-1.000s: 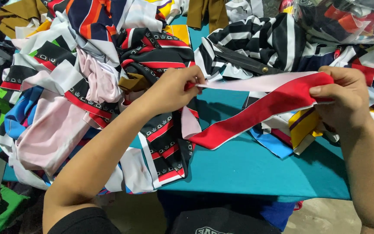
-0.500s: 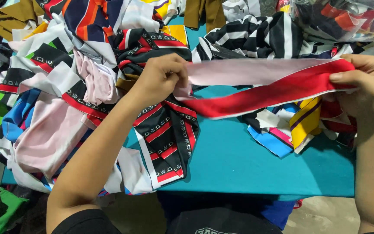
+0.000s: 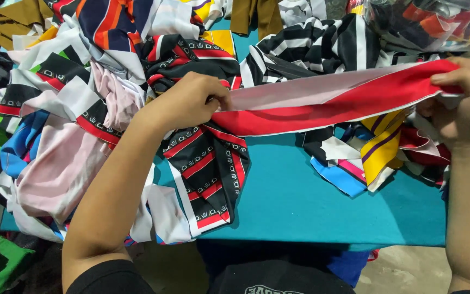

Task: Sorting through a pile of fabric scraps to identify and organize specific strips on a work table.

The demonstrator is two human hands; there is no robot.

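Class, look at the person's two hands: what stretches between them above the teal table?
In the head view, a red and pale pink fabric strip spans from left hand to right hand.

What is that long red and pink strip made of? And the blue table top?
The red and pink strip looks like thin, smooth cloth, perhaps a synthetic knit: it creases softly and sags a little between the left hand and the right hand. The blue table top seems covered in matte fabric or a flat sheet; it shows no shine, but I cannot tell for sure.
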